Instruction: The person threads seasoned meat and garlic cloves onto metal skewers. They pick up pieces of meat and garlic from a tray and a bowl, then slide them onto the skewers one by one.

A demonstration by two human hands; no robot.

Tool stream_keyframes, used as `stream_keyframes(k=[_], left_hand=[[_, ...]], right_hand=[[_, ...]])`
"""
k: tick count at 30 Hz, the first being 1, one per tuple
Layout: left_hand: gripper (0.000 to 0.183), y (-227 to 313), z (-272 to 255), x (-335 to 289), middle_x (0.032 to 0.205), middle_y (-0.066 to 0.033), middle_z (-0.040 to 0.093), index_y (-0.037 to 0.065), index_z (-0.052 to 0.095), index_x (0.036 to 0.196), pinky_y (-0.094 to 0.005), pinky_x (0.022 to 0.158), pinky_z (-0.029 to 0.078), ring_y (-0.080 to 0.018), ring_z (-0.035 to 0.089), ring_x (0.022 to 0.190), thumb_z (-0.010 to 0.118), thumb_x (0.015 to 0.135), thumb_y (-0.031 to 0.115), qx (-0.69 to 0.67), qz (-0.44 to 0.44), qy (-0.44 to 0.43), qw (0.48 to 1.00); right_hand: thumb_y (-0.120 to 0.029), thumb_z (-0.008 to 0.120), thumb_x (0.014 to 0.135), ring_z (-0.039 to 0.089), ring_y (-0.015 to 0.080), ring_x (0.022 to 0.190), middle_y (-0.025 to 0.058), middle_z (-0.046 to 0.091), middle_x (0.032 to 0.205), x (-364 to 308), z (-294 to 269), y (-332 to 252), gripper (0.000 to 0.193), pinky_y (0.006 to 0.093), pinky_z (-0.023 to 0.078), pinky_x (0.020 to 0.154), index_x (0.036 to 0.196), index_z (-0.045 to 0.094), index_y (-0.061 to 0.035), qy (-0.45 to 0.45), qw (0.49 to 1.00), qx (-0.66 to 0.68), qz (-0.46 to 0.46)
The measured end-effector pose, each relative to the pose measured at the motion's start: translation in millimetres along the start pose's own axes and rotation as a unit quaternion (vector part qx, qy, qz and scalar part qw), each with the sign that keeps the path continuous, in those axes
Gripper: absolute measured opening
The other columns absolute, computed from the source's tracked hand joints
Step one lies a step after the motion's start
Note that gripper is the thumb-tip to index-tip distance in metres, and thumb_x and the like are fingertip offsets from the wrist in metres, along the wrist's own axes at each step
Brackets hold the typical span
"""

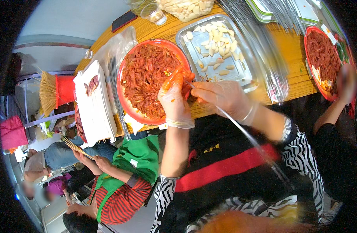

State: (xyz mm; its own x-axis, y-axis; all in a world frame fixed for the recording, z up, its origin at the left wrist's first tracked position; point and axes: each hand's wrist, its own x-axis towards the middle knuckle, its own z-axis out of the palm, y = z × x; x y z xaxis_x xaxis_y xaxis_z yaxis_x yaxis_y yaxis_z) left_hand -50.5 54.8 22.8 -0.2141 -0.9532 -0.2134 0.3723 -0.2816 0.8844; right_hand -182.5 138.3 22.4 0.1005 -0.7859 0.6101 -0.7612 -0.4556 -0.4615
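My left hand [176, 101], in a clear glove smeared with red marinade, pinches a small piece of red meat [187, 86] over the near right side of a red-rimmed bowl. My right hand [223, 99], also gloved, grips a long thin metal skewer [240, 128]. Its tip meets the left fingertips, partly hidden there, while the shaft slants down to the right, blurred. Marinated meat strips [147, 73] fill the bowl [141, 120]. Beyond my right hand sits a metal tray [192, 50] with pale peeled garlic cloves [219, 39].
Metal skewers [260, 50] lie in a bundle right of the tray; others [117, 93] lie left of the bowl. A white tray [93, 116] stands further left. A co-worker in a green apron [135, 155] holds wooden sticks [75, 145]. Another person's hand [346, 83] is beside a second meat bowl [322, 54].
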Motion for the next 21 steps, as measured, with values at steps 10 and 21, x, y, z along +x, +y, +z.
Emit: stream_keyframes(k=[10,21], left_hand=[[0.023,5.5,-19.4,19.8,0.096,-0.0095,0.065,-0.003,0.06,0.106,-0.032,0.074,0.051,-0.0194,0.062,0.085,0.054,0.087,0.008,0.021,0.048,-0.016,0.998],[0.026,49.9,-18.5,60.8,0.099,-0.0094,0.065,-0.001,0.059,0.111,-0.0258,0.067,0.05,-0.0177,0.063,0.085,0.055,0.09,0.012,0.023,0.15,0.069,0.986]], right_hand=[[-0.016,0.059,0.084,0.061,0.0237,0.063,0.007,0.063,0.085,13.5,-14.3,4.8,0.028,0.033,0.049,0.055,0.112,0.058,-0.0111,0.007,0.998,0.059,0.002],[-0.028,0.049,0.094,0.056,0.0094,0.06,0.0046,0.06,0.069,38.2,-91.5,21.1,0.043,0.0222,0.044,0.054,0.127,0.049,0.0,-0.212,0.714,0.57,0.346]])
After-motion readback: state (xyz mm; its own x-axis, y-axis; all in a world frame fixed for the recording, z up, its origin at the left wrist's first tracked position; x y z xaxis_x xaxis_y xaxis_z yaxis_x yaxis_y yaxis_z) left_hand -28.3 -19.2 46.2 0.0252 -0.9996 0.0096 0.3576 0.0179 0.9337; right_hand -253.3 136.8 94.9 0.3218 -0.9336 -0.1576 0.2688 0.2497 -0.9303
